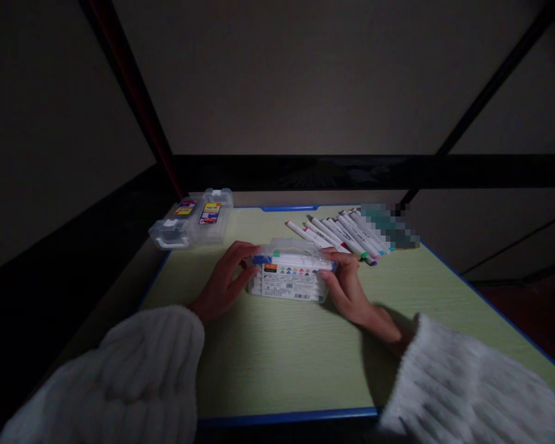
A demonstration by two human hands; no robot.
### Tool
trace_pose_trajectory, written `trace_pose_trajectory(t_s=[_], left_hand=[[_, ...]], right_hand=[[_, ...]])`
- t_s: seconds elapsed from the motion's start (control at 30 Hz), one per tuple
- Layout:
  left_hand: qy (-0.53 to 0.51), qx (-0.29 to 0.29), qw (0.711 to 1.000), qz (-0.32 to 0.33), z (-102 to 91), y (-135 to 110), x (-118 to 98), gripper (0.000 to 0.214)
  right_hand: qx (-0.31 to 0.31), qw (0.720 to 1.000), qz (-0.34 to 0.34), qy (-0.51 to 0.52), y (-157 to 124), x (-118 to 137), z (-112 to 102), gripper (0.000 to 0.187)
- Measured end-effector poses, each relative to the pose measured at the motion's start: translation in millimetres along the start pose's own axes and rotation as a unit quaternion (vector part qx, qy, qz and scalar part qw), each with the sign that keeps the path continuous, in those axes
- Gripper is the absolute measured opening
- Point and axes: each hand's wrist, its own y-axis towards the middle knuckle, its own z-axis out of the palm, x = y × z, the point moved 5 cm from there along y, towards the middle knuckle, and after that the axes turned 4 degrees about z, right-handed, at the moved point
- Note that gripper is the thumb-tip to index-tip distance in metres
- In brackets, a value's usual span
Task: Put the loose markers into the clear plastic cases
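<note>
A clear plastic marker case (289, 280) stands upright near the middle of the table, with a printed label on its front and white markers showing inside. My left hand (226, 277) grips its left end, fingers over the top by a blue latch and thumb on the front. On the right end, my right hand (345, 280) holds it the same way, by another blue latch. A clear handle rises from the top of the case, between my hands. Behind and to the right lie several loose white markers (346, 231) with caps of various colours.
Two clear plastic cases (211, 231) with yellow, red and blue labels lie at the table's back left corner. A blurred-out greenish item (388, 225) is at the back right. The pale green table (277, 364) has a blue edge. Behind it stands a wall.
</note>
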Motion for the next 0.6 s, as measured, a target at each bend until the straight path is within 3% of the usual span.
trace_pose_trajectory(t_s=[0.6], left_hand=[[0.016, 0.014, 1.000, 0.009, -0.1, 2.3, -3.7, 0.030]], right_hand=[[0.005, 1.000, -0.005, -0.027, 1.0, 5.1, -0.4, 0.027]])
